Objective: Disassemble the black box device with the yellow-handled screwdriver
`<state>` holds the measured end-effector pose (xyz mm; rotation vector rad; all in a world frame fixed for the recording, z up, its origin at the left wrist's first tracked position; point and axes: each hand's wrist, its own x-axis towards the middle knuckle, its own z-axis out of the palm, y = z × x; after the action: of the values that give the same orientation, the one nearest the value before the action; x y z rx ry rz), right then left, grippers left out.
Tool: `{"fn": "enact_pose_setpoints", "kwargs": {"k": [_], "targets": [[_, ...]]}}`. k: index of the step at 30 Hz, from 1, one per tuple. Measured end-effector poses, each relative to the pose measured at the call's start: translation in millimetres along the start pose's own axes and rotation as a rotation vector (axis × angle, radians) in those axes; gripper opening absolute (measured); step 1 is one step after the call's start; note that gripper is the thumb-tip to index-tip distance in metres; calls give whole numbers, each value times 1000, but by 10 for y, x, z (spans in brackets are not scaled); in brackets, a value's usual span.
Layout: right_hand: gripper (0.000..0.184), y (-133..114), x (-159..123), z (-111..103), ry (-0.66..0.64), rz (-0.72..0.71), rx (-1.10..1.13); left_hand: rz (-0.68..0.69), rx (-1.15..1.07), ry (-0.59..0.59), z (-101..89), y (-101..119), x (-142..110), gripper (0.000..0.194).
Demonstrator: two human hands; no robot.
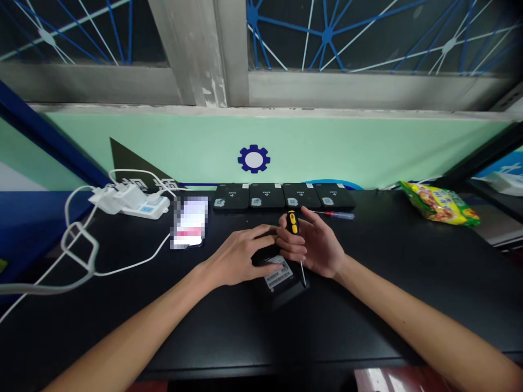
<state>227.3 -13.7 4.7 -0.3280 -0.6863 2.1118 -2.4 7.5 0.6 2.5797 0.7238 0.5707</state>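
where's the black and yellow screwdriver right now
The screwdriver is just right of centre in the head view, in the right hand, its tip at the right side of the labelled black box.

Screwdriver [293,222] of shiny metal and smooth plastic, matt plastic box [286,287], glossy packet [441,203].

The screwdriver handle [293,222] is black and yellow; the nearest box [286,294] is black, its label [278,278] pale. The 4 rear boxes [267,197] are black; the snack packet [442,204], yellow and green.
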Motion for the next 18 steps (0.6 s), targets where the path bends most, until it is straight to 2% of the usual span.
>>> {"fn": "enact_pose_setpoints", "kwargs": {"k": [4, 8, 14, 18], "targets": [[48, -36, -12, -18, -3, 31, 52, -22, -36, -92, -42, 31, -1, 37], [51, -71, -16, -38, -2, 36, 87, -72, -54, -118, -52, 56, -9, 35], [59, -148, -45, -30, 14, 15, 141, -188, -94, -91, -28, 62, 10, 47], [63, -200, -63, -14, 26, -64, 164, -244, -109, -39, 18, 58, 11, 51]]}}
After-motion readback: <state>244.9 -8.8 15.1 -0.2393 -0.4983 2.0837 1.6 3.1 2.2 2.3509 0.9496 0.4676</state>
